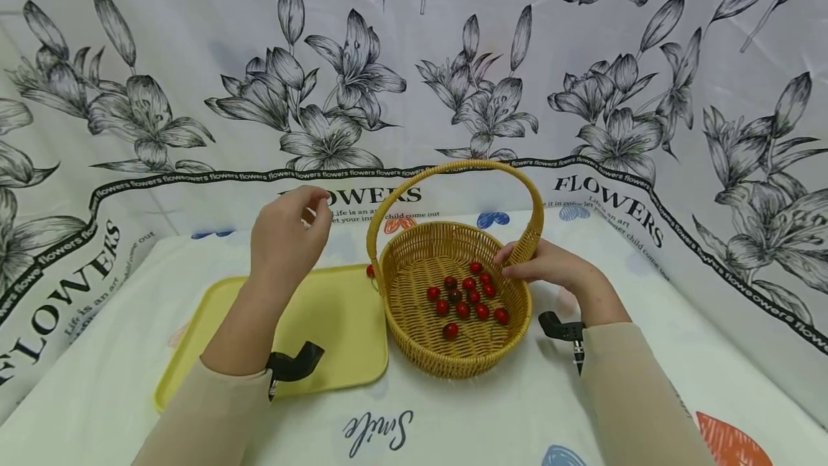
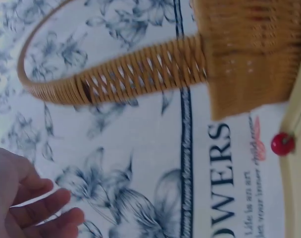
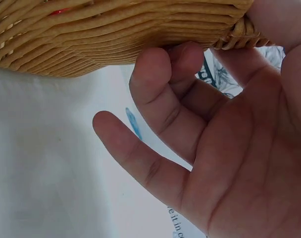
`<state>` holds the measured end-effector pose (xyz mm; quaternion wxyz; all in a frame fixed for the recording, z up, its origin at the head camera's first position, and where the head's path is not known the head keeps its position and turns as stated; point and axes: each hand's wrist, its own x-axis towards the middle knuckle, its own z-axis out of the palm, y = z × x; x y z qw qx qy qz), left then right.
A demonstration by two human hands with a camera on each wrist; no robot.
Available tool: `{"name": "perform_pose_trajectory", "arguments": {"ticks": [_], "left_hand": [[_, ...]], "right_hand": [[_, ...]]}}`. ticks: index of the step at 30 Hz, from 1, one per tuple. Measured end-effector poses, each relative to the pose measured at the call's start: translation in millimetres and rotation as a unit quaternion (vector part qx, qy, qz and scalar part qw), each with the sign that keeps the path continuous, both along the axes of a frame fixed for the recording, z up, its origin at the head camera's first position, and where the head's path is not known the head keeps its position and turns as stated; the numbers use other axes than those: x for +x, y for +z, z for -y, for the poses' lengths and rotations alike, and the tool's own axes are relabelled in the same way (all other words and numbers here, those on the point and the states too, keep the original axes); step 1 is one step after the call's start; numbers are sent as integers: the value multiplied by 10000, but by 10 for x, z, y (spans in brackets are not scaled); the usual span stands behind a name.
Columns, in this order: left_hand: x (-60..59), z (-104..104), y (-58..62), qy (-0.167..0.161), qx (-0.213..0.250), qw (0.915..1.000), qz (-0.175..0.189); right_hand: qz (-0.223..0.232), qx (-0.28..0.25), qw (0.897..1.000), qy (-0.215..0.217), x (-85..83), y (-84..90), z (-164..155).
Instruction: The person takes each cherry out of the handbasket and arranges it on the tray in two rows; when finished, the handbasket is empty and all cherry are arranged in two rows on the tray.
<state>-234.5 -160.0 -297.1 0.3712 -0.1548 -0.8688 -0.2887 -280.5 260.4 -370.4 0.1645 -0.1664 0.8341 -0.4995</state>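
Our right hand [image 1: 550, 268] grips the basket [image 1: 414, 336] rim at mid-frame, where the cherry tomatoes [image 1: 467, 297] lie, while our left hand [image 1: 284, 236] hovers left of it, fingers loosely curled, seemingly empty. One stray tomato [image 2: 282, 144] rests by the yellow tray [image 1: 213, 308] edge; we could nudge the basket and send it rolling.

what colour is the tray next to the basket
Pale yellow. The tray shows best in the head view, lying left of the wicker basket.

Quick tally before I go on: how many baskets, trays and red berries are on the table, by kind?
Wicker basket: 1
Yellow tray: 1
Red berries in the basket: 13, one of them darker
Red berry outside, at the tray's far edge: 1
Total: 16
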Motion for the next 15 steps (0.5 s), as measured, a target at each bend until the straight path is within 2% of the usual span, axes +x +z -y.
{"name": "perform_pose_trajectory", "arguments": {"ticks": [3,7,11,15], "left_hand": [[94,-120,51,-369,80,9956,-858],[213,-265,98,-881,71,9828,-1620],[347,-430,110,-1453,79,9659,-2141],[490,-654,76,-2119,-388,9487,-2313]], "right_hand": [[-141,30,9999,-39,6,11,-18],[-211,0,9998,7,13,25,-38],[-256,8,9996,136,9,21,-46],[-292,51,9993,210,-6,-4,-28]]}}
